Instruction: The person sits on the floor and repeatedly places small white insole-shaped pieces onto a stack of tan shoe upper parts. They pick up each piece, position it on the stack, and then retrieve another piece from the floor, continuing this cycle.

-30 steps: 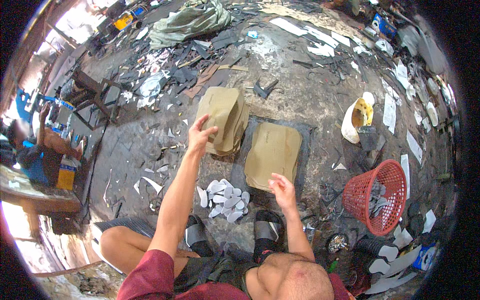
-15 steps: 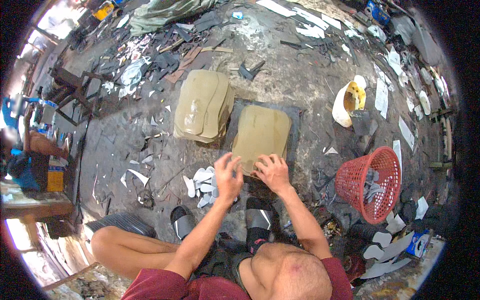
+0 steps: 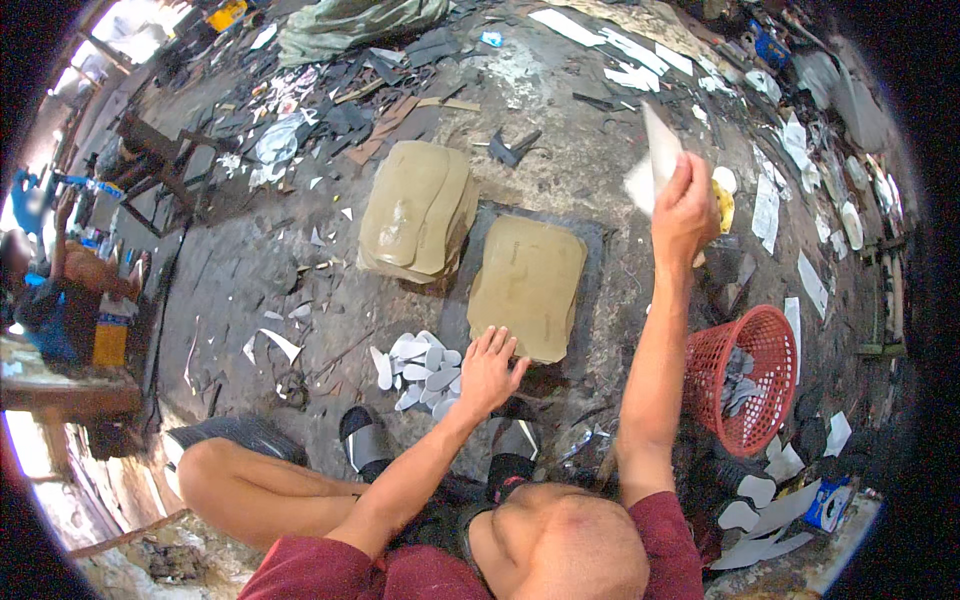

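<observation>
My left hand [image 3: 487, 370] is open, its fingers stretched out at the near left corner of a stack of tan sheets [image 3: 528, 285] with rounded corners. The stack lies on a dark square mat [image 3: 592, 262]. Out to the right, my right hand [image 3: 687, 207] is raised and closed on a pale flat piece [image 3: 661, 145]. Motion blurs this piece, and I cannot tell its exact kind. Behind that hand, a container with a yellow inside [image 3: 723, 203] is largely hidden. A second, taller stack of tan sheets [image 3: 415, 210] stands to the left of the first.
Grey sole-shaped cutouts [image 3: 420, 365] lie heaped near my feet. A tilted red plastic basket [image 3: 715, 375] holds grey scraps. White and dark offcuts litter the floor. At the far left, a person [image 3: 80, 285] is beside a wooden bench [image 3: 85, 400].
My right hand has left the near edge of the stack and swung far right, now holding the pale piece. My left hand has shifted slightly right and nearer me, its fingers flatter.
</observation>
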A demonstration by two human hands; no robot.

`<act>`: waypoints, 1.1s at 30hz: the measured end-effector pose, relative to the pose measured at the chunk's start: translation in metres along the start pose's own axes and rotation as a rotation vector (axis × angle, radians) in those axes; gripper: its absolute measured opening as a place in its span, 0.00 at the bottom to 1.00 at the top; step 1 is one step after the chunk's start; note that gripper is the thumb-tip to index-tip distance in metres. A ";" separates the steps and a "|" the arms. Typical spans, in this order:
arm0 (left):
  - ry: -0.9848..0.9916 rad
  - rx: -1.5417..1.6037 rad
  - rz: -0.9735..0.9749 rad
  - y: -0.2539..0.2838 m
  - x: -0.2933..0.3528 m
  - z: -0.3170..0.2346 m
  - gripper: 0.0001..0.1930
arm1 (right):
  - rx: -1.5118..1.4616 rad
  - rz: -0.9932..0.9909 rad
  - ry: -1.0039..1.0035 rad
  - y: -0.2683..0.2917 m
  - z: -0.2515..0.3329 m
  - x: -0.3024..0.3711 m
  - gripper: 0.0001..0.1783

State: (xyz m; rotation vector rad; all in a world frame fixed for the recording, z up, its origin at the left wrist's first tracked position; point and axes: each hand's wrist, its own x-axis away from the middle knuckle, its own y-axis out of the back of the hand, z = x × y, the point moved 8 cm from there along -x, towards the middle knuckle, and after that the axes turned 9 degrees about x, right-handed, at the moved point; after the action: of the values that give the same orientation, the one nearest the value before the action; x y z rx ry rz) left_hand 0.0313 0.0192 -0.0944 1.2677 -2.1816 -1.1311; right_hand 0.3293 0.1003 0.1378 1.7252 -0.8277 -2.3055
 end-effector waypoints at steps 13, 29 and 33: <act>0.833 0.110 -0.534 0.091 0.136 0.179 0.20 | -0.475 0.796 0.185 0.039 0.130 0.252 0.17; 0.216 0.340 -0.177 0.099 0.057 0.062 0.12 | -0.998 1.096 -1.348 -0.005 0.140 0.388 0.08; 0.134 0.313 -0.372 0.120 0.056 0.058 0.11 | -0.827 1.049 -1.039 0.001 0.121 0.359 0.11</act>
State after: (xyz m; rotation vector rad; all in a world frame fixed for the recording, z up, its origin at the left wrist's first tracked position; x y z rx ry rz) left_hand -0.1011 0.0308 -0.0385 1.8877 -2.1343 -0.8143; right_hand 0.0994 -0.0133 -0.1415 -0.3075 -0.4909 -2.0422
